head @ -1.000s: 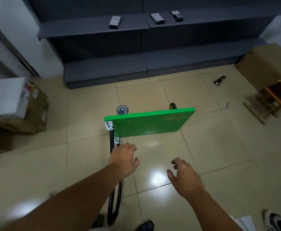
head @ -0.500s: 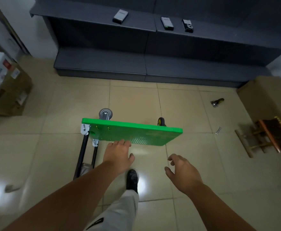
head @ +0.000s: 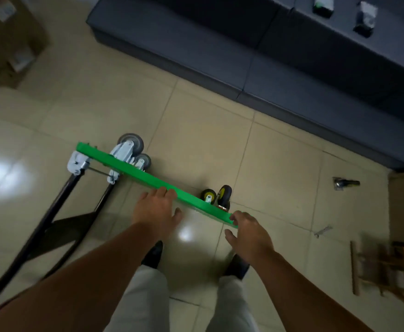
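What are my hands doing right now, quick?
Left hand: grips the board by its top edge.
Right hand: fingers curled at the board's corner; whether it grips cannot be told.
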Available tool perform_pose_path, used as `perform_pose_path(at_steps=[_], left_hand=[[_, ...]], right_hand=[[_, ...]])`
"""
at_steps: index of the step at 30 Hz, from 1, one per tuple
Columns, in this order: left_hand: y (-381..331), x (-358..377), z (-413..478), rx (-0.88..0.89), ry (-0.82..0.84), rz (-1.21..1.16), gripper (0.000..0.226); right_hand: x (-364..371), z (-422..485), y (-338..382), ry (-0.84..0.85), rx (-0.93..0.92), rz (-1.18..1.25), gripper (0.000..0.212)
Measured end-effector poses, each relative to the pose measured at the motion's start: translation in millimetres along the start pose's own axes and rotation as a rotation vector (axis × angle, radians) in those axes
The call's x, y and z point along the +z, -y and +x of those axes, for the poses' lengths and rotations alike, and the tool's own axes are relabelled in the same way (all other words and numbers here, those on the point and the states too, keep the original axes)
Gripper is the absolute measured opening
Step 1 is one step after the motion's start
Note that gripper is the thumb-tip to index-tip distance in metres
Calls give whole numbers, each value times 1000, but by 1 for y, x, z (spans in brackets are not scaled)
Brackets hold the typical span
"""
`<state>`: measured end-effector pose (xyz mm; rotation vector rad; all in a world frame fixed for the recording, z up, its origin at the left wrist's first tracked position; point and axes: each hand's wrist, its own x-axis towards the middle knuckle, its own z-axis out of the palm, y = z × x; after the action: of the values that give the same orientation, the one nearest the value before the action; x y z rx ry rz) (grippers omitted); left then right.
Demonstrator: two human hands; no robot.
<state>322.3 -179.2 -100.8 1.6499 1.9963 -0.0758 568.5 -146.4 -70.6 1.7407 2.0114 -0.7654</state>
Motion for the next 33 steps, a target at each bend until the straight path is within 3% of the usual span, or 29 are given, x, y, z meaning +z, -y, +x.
perform_pose_path(at_steps=[7,11,15,18,24,29,33], left_hand=[[-64,95,46,-282,-44,-135,55],[-120,151,54,-526,-151,-309,59],[-168,200,52,-733,-321,-563,76],[-195,230,44,-758,-427,-749,93],[-239,264,58,-797,-668,-1142,108],[-246,283,73,-889,-820,-1069,104],[-247,290,72,-898,-885,-1052,101]], right_hand=[[48,102,-72,67,-251,-169,48],[74,133,-116,246,-442,-271,57],[90,151,-142,327,-537,-121,65],[100,153,-158,349,-583,43,73],[109,156,-194,404,-661,199,77],[111,160,-204,411,-638,406,71],[119,157,-215,369,-678,452,42]])
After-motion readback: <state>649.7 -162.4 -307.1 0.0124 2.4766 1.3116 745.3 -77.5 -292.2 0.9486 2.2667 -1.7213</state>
